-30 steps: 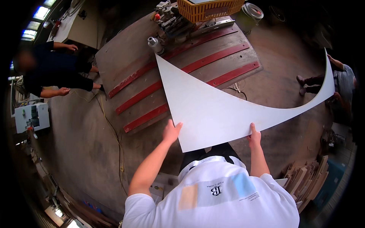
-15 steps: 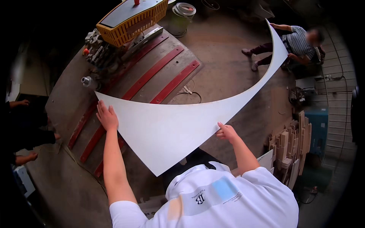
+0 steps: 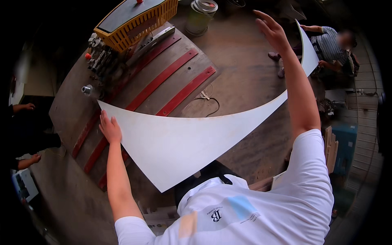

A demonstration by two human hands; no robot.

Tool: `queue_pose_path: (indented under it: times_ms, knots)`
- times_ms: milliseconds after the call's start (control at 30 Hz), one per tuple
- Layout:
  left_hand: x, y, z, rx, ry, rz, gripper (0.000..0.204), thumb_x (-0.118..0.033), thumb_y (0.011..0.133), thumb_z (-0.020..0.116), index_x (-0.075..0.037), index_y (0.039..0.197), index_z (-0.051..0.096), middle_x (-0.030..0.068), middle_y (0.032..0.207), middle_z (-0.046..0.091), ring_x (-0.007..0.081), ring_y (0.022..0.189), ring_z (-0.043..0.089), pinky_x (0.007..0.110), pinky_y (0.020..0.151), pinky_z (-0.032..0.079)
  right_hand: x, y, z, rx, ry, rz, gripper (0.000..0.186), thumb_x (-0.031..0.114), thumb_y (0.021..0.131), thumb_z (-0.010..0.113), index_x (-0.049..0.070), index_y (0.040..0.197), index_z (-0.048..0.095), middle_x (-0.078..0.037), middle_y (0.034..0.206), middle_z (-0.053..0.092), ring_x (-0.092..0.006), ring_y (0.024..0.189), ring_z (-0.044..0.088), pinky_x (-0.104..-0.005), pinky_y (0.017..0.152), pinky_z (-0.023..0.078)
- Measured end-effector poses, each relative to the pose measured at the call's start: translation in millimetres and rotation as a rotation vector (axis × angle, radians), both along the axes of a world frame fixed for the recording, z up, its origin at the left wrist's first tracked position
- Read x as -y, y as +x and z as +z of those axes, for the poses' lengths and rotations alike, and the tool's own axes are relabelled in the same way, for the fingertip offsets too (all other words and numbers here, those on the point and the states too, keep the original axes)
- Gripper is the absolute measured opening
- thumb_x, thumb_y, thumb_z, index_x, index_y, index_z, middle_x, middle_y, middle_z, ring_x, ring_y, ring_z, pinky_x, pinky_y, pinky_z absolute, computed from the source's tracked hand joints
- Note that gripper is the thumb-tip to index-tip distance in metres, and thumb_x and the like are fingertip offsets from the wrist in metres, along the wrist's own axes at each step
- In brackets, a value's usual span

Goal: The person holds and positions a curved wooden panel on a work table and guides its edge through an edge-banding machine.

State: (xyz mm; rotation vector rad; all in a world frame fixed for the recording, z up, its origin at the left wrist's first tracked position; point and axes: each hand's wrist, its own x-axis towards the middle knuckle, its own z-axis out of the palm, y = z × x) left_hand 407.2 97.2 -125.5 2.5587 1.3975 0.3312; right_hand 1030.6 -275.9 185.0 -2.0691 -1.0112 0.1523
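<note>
A large thin white sheet (image 3: 179, 139) stretches from in front of me to the far right, where another person (image 3: 332, 47) holds its far end. My left hand (image 3: 108, 128) rests on the sheet's near left edge, by the corner over the work table (image 3: 134, 69). My right hand (image 3: 271, 30) is raised in the air with fingers spread, holding nothing, clear above the sheet.
The brown table carries three red strips (image 3: 163, 77), a metal machine head (image 3: 102, 57) and a yellow slatted housing (image 3: 139, 18). A pale bucket (image 3: 200, 14) stands behind it. A cable (image 3: 208, 98) lies on the floor. Stacked wood offcuts (image 3: 330, 147) sit at right. Another person's arms (image 3: 24, 134) show at left.
My right hand has let go of the sheet's near edge and risen high to the right. My left hand stays on the left edge.
</note>
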Motion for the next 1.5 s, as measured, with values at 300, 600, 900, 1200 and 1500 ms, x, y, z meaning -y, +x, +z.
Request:
queue_pose_path:
  times_ms: [300, 600, 900, 1200, 1500]
  knots:
    - [2.7, 10.5, 1.8, -0.025, -0.004, 0.03, 0.063, -0.029, 0.114, 0.052, -0.014, 0.172, 0.032, 0.0088, 0.178, 0.037, 0.0308, 0.166, 0.031, 0.063, 0.133, 0.019, 13.7, -147.9, -40.1, 0.036, -0.51, 0.83, 0.021, 0.038, 0.092, 0.086, 0.019, 0.101, 0.088, -0.006, 0.09, 0.081, -0.027, 0.072, 0.072, -0.0377, 0.064, 0.055]
    - [15.6, 23.3, 15.6, -0.041, 0.028, 0.081, 0.063, -0.034, 0.115, 0.051, -0.012, 0.171, 0.032, 0.01, 0.178, 0.035, 0.03, 0.167, 0.029, 0.062, 0.134, 0.019, 238.3, -260.0, -166.7, -0.812, -1.151, 0.029, 0.053, 0.052, 0.105, 0.071, 0.001, 0.095, 0.083, -0.007, 0.079, 0.078, -0.0153, 0.064, 0.07, -0.0311, 0.064, 0.057]
    - [19.2, 36.6, 11.1, 0.0, 0.019, 0.112, 0.064, -0.037, 0.114, 0.05, -0.009, 0.17, 0.032, 0.015, 0.176, 0.038, 0.0332, 0.165, 0.031, 0.065, 0.132, 0.021, 213.6, -338.8, -238.8, -1.188, -0.276, -0.571, 0.05, 0.05, 0.109, 0.065, 0.005, 0.13, 0.071, -0.006, 0.116, 0.076, -0.0165, 0.104, 0.072, -0.0327, 0.084, 0.055]
    - [14.5, 34.8, 16.3, -0.078, -0.033, 0.118, 0.068, -0.045, 0.116, 0.042, -0.005, 0.17, 0.031, 0.0156, 0.178, 0.036, 0.0309, 0.167, 0.029, 0.063, 0.133, 0.019, 323.8, -525.1, -240.8, -0.973, -0.53, -0.589, 0.046, 0.044, 0.103, 0.072, 0.005, 0.128, 0.077, -0.015, 0.11, 0.081, -0.0211, 0.103, 0.077, -0.035, 0.092, 0.059]
    - [7.8, 46.2, 18.5, -0.065, -0.015, 0.147, 0.07, -0.047, 0.116, 0.043, -0.005, 0.171, 0.031, 0.0146, 0.178, 0.035, 0.0308, 0.167, 0.029, 0.062, 0.133, 0.02, 417.9, -688.1, -257.8, -0.944, -0.691, -0.774, 0.045, 0.045, 0.104, 0.065, 0.011, 0.13, 0.077, -0.02, 0.126, 0.078, -0.0385, 0.118, 0.074, -0.0431, 0.1, 0.057]
